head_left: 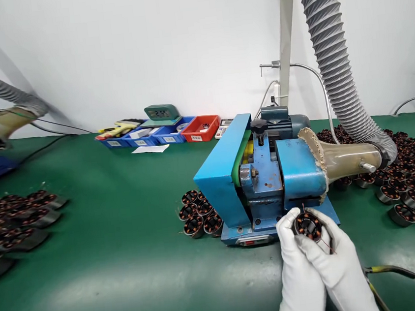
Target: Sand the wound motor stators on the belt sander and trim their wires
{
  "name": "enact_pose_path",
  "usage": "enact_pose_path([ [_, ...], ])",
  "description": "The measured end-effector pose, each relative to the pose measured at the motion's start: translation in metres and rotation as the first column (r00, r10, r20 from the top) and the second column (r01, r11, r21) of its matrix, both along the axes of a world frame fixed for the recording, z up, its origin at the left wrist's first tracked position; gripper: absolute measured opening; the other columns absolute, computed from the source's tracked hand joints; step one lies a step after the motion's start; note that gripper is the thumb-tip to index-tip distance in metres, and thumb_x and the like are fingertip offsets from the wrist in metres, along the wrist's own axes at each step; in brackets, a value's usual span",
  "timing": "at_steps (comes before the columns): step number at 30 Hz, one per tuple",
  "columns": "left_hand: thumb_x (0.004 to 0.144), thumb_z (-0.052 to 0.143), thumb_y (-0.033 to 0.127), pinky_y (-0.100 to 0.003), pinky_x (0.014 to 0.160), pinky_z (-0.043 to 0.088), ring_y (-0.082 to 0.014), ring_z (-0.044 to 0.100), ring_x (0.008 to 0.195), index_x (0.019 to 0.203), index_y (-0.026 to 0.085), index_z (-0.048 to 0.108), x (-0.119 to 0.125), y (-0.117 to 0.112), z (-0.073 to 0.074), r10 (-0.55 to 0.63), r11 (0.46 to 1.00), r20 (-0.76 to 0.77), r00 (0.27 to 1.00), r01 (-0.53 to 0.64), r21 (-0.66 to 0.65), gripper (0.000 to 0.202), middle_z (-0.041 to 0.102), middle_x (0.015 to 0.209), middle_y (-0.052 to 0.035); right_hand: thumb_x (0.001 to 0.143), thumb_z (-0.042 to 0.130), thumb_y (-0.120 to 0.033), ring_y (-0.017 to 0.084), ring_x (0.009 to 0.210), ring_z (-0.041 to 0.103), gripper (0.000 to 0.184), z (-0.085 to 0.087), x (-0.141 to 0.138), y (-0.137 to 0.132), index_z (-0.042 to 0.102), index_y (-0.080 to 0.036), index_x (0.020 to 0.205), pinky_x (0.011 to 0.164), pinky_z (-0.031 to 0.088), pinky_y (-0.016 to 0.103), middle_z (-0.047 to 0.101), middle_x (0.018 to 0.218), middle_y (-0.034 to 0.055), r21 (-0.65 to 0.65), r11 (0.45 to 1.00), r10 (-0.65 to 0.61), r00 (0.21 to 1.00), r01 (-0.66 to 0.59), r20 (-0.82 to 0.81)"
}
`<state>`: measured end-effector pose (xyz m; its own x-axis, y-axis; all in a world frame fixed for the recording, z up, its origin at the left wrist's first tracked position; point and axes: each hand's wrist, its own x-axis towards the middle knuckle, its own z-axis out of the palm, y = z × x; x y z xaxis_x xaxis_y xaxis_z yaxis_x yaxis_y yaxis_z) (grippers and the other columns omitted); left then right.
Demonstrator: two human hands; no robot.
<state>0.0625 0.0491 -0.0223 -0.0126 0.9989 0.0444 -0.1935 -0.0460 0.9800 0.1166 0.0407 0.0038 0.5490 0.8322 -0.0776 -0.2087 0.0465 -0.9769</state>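
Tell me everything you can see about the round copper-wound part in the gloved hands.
The round part is a ring with a dark center and copper-colored windings spaced around it. Thin wires stick out at its top and lower right. Its face tilts up toward the camera. The left hand and right hand, both white-gloved, hold it before the blue machine.

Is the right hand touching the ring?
Touching. The head view shows the right hand with its thumb against the near edge of the ring, no gap between.
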Motion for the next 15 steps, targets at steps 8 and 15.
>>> enact_pose_path([
  [8,0.096,0.033,0.030,-0.035,0.089,0.055,-0.0180,0.064,0.102,0.112,0.023,0.044,0.009,0.010,0.013,-0.060,0.990,0.141,0.988,0.077,-0.117,0.022,0.055,0.113,-0.0108,0.060,0.079,-0.024,0.026,0.086,0.074,0.036,-0.003,0.013,0.014,0.067,-0.018,0.094,0.072,0.061,0.030,0.078,0.091,0.0085,0.034,0.999,0.038,0.997,-0.040,0.065],
  [15,0.089,0.050,0.029,-0.036,0.085,0.057,-0.0234,0.065,0.102,0.113,0.024,0.050,0.000,-0.001,0.001,0.025,0.998,-0.074,0.997,-0.021,0.055,0.025,0.059,0.115,-0.0112,0.056,0.084,-0.027,0.031,0.090,0.072,0.045,-0.015,0.017,-0.005,0.069,-0.018,0.097,0.073,0.061,0.034,0.077,0.097,0.0110,-0.004,0.991,0.133,0.987,-0.134,0.085],
])
